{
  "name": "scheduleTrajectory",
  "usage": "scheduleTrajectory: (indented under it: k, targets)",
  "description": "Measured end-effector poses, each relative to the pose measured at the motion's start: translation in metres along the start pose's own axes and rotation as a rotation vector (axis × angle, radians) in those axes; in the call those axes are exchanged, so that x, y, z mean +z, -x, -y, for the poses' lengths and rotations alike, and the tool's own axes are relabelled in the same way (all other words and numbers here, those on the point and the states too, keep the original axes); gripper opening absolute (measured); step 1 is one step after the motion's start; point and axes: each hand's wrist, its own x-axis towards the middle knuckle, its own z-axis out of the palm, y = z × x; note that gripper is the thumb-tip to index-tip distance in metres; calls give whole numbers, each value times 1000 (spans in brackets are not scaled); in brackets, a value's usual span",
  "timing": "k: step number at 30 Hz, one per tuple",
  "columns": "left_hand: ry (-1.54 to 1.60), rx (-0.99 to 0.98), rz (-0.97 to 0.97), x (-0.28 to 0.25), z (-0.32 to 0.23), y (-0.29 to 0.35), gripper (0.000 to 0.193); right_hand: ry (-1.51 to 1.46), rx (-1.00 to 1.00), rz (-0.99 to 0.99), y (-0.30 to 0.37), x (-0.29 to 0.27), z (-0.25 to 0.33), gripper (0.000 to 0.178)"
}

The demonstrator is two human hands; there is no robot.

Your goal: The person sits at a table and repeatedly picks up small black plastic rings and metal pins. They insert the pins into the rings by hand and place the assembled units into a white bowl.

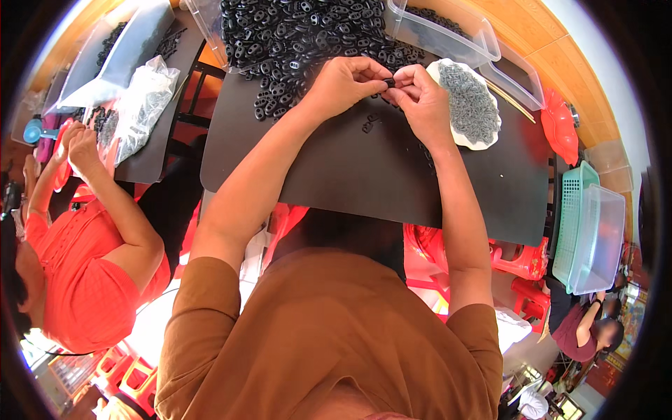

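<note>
My left hand [341, 85] and my right hand [422, 105] meet over the far half of a dark table [350, 185]. Both are closed in a fingertip pinch on one small black plastic piece [390, 82], mostly covered by the fingers. Beyond my left hand spreads a big heap of black oval plastic pieces with two holes [301, 35]. A few loose black pieces [370, 124] lie on the tabletop just below my hands. Right of my right hand sits a white scalloped dish [483, 145] filled with tiny grey metal pieces [465, 101], too small to make out singly.
Clear plastic bins [479, 38] stand at the back right, near thin sticks [514, 105] and a red dish [560, 129]. A green basket [575, 210] is off the right edge. At left, a person in red [91, 259] works at another table with a plastic bag [145, 105].
</note>
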Motion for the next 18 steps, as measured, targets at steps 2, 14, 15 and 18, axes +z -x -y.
scheduleTrajectory:
  k: [2, 14, 15, 18]
  targets:
    - [-64, -5, 9, 0, -2, 1, 17, 9, 37, 14, 0, 0, -4, 18]
    - [-419, 174, 86, 3, -3, 7, 14, 571, 21, 116, 4, -1, 8, 27]
    - [-438, 192, 88, 3, -4, 8, 14, 553, 26, 129, 4, -2, 10, 26]
    - [-458, 223, 87, 4, -1, 7, 14, 459, 46, 161, 3, -4, 11, 25]
